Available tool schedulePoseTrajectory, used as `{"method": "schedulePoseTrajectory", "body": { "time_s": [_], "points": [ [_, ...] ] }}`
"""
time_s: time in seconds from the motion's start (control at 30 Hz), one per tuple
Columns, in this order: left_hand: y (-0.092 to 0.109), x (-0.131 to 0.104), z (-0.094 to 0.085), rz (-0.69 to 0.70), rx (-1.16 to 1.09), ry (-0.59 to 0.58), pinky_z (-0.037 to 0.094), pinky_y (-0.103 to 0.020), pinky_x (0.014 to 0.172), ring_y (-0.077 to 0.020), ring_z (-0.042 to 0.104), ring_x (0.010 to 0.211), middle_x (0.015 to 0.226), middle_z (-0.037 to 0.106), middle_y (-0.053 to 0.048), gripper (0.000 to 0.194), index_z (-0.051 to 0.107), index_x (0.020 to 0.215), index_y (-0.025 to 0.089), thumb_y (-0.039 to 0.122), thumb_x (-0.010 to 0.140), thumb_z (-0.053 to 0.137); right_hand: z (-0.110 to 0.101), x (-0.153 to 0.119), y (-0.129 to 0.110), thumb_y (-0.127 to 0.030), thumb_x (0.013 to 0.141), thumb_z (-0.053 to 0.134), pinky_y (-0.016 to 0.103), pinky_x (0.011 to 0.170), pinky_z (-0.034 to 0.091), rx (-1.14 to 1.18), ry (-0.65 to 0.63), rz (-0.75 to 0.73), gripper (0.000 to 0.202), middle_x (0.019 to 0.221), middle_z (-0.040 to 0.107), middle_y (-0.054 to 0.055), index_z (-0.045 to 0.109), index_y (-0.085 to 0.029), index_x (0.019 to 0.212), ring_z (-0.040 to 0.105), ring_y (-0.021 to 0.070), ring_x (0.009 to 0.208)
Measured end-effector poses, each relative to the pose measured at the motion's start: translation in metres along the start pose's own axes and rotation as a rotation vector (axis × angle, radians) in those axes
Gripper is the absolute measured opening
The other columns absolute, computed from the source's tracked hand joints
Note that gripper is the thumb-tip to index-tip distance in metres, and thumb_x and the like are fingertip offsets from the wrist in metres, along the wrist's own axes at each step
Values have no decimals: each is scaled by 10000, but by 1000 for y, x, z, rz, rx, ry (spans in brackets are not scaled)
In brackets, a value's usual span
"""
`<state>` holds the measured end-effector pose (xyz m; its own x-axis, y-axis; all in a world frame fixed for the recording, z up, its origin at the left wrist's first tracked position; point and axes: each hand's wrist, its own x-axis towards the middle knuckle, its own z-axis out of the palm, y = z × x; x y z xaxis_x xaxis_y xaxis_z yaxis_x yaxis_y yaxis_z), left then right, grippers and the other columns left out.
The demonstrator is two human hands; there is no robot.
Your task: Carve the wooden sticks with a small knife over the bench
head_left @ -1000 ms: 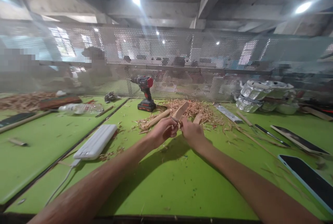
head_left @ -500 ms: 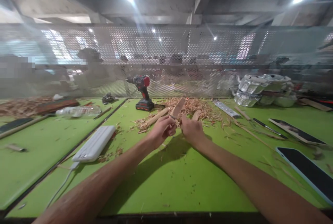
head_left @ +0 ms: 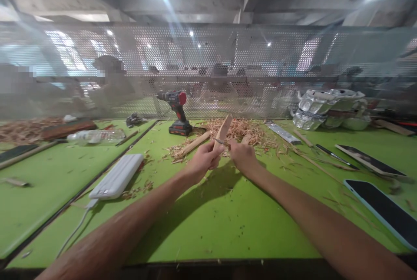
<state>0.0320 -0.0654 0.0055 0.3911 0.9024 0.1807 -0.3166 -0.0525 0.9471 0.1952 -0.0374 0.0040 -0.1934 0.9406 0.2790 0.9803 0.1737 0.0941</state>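
My left hand [head_left: 205, 159] is closed round the lower end of a pale wooden piece [head_left: 223, 129], which tilts up and to the right. A thin blade [head_left: 220, 142] lies across the wood just above my left fingers. My right hand [head_left: 243, 154] is wrapped round the tool that this blade belongs to; its handle is hidden in the fist. Behind both hands spreads a heap of wood shavings [head_left: 234, 127]. A longer wooden stick [head_left: 195, 144] rests at the left of the heap.
A cordless drill [head_left: 178, 113] stands behind the left hand. A white power bank [head_left: 117, 176] with a cable lies left, a phone [head_left: 379, 210] right. Foil packages [head_left: 329, 108], a metal ruler [head_left: 282, 132] and a plastic bottle [head_left: 97, 136] are farther back, before a perforated screen [head_left: 208, 54].
My right hand has moved slightly right, away from the left hand, and more of the blade shows across the wood. The whole view has shifted a little.
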Motion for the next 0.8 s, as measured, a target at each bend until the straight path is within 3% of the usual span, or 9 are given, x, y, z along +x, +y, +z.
{"method": "schedulePoseTrajectory", "body": {
  "time_s": [0.13, 0.27, 0.5, 0.8],
  "points": [
    [-2, 1, -2, 8, 32, -12, 157, -211, 442, -45, 212, 418, 519, 287, 136, 354, 525, 880, 198, 441, 892, 782, 0, 1, 1, -207, 1091, 350, 324, 730, 552, -16, 23, 5, 345, 909, 785, 204, 669, -89, 1151, 787, 309, 908],
    [-6, 1, -7, -29, 45, 21, 187, -202, 442, -50, 255, 417, 534, 331, 124, 277, 554, 935, 186, 405, 939, 725, 2, 3, 2, -192, 1090, 344, 323, 723, 558, -21, 26, -7, 344, 893, 780, 219, 667, -79, 1125, 787, 298, 870],
    [-7, 3, -11, -74, 21, 59, 200, -215, 414, -40, 257, 380, 533, 332, 111, 334, 442, 733, 212, 311, 938, 686, 4, 6, 4, -172, 1072, 357, 369, 784, 579, -19, -7, -13, 317, 905, 778, 230, 648, -71, 1147, 788, 326, 943],
    [-9, 6, -23, -150, 80, 28, 235, -203, 417, -44, 303, 413, 569, 370, 87, 340, 450, 703, 203, 288, 957, 660, 2, 3, 5, -136, 1033, 371, 370, 801, 575, -33, -64, -21, 302, 920, 770, 248, 644, -66, 1142, 777, 329, 971]
  ]
}}
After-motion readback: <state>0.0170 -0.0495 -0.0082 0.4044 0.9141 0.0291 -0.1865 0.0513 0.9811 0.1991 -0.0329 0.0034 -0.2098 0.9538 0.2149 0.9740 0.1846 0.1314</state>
